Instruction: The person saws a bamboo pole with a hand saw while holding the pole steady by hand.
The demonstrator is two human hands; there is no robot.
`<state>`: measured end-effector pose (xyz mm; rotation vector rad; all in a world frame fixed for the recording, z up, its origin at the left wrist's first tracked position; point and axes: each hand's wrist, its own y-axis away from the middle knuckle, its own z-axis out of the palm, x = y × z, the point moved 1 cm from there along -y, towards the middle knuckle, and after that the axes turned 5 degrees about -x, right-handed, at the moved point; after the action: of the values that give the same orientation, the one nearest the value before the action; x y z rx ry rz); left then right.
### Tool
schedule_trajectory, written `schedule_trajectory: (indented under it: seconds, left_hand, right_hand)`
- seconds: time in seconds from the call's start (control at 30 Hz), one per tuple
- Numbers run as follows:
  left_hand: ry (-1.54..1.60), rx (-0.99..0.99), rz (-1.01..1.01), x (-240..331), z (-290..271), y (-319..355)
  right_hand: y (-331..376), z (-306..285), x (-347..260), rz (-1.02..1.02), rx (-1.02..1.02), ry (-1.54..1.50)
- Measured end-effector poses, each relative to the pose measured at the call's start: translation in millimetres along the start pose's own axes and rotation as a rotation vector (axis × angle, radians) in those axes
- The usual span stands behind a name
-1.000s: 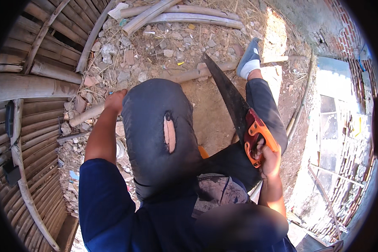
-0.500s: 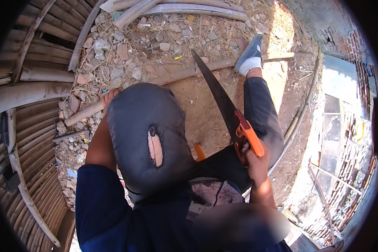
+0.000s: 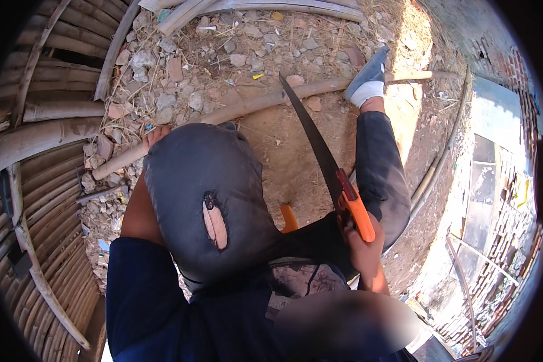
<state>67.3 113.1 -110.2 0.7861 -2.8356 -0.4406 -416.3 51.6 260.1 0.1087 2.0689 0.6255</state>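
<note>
My right hand [image 3: 366, 244] is closed round the orange handle of a handsaw [image 3: 315, 143]. Its long dark blade slants up and to the left, the tip ending by a bamboo pole [image 3: 251, 107] that lies across the ground. On the left, fingers of my left hand [image 3: 155, 136] are wrapped over the same pole near its lower end; the rest of that hand is behind my bent knee. My other leg stretches forward, its shoe [image 3: 368, 75] against the pole. A small orange piece [image 3: 289, 218] shows beside my thigh, mostly hidden.
A slatted bamboo wall [image 3: 48, 211] rises on the left. Stones and broken brick [image 3: 166, 101] litter the ground ahead, with more bamboo poles [image 3: 277, 7] at the far side. Long thin poles [image 3: 431, 172] lie to the right, before a worn brick wall [image 3: 504, 265].
The handsaw has tilted slightly, its handle dropping a little with my right hand. My bent knee sits a bit further left. My left hand stays on the bamboo pole.
</note>
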Motion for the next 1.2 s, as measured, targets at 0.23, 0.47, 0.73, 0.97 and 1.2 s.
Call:
schedule_trajectory:
  seconds: [0.23, 0.47, 0.73, 0.97, 1.2]
  left_hand:
    - [0.052, -0.036, -0.015, -11, 3, -1]
    - [0.084, 0.059, -0.039, 10, -8, 10]
    - [-0.068, -0.056, -0.189, -25, 34, -4]
    - [-0.064, -0.080, -0.161, 20, -13, -6]
    - [0.055, -0.011, -0.097, -2, 10, -2]
  right_hand:
    - [-3, 2, -9, 0.042, -0.054, 0.028]
    - [4, -25, -15, 0.210, -0.009, -0.149]
    - [8, -23, -24, 0.130, -0.105, 0.082]
    - [9, -40, -32, 0.104, -0.058, 0.024]
    - [28, -36, -12, 0.148, -0.053, 0.067]
